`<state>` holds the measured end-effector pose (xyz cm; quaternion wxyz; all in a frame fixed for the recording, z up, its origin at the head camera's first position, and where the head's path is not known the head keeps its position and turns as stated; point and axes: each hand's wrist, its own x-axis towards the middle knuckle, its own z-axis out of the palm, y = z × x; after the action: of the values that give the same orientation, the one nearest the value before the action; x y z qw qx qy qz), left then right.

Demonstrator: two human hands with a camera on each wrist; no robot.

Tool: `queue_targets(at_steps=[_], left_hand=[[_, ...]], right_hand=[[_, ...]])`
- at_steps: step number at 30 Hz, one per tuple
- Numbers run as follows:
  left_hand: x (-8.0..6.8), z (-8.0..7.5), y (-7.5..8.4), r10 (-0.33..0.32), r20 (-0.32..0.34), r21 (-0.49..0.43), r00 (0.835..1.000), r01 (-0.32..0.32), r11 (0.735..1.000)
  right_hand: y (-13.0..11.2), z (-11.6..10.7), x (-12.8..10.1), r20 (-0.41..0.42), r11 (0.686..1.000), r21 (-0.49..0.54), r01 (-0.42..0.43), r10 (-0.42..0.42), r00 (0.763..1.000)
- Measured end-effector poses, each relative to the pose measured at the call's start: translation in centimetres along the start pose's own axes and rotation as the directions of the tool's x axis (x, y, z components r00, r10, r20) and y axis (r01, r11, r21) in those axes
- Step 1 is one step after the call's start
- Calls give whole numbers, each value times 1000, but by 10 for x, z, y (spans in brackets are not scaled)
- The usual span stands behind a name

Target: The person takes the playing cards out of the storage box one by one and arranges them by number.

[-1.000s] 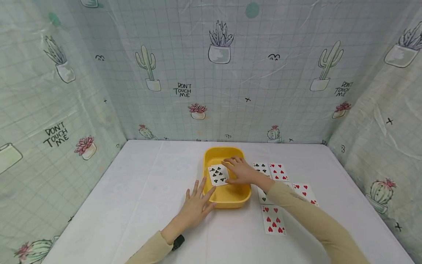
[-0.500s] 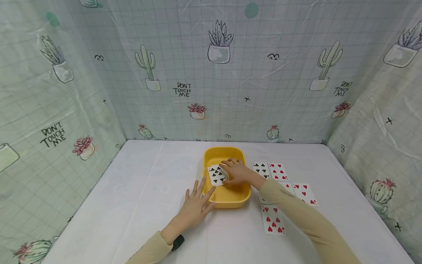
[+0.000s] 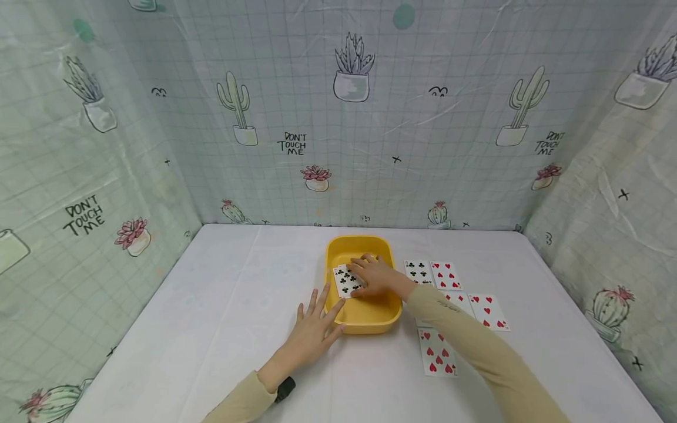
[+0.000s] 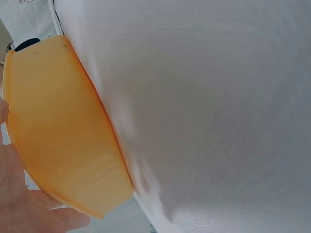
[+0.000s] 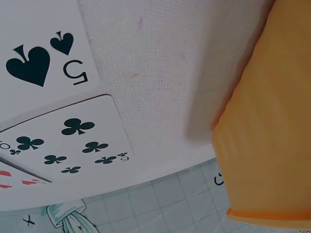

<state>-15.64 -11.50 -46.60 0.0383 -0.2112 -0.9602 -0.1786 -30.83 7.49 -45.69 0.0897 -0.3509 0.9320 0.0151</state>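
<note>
A yellow plastic tray [image 3: 365,327] stands on the white table, and a club playing card [image 3: 345,284] lies face up inside it, with another card's edge showing behind. My right hand [image 3: 373,276] reaches into the tray from the right; its fingers lie over the card's right part and hide it. My left hand [image 3: 311,336] is spread at the tray's near left rim, fingertips on the edge. The left wrist view shows the tray's outer wall [image 4: 63,116] with my left fingers [image 4: 68,219] along its rim. The right wrist view does not show my right hand.
Right of the tray lie a six of clubs [image 5: 77,138], a six of hearts [image 3: 445,275], a five of spades [image 5: 29,65], a red-suited card [image 3: 461,302], another heart card [image 3: 488,311] and a seven of hearts [image 3: 438,353]. Patterned cloth [image 3: 365,135] walls the table's back and sides.
My right hand has moved slightly left, farther over the club card in the tray, covering more of it. My left hand and the tray have stayed in place.
</note>
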Motion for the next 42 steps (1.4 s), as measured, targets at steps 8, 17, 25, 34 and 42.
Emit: queue_targets(at_steps=[8,17,25,34,42], left_hand=[[0,-1,2,-1,5,2,1000,1,1000],[0,-2,2,-5,12,8,1000,5,1000],[-1,-4,2,-5,16,7,1000,5,1000],[0,-1,0,-3,12,5,1000,3,1000],[-1,-4,1,-7,16,-8,1000,7,1000]], right_hand=[[-4,-1,0,21,1000,2,-10,10,1000],[1,4,6,-9,1000,24,9,-9,1000],[0,3,5,-50,1000,-2,25,-25,998],[-5,3,2,-69,997,-73,13,-18,997],[-9,-4,-3,-65,998,-55,7,-11,998]])
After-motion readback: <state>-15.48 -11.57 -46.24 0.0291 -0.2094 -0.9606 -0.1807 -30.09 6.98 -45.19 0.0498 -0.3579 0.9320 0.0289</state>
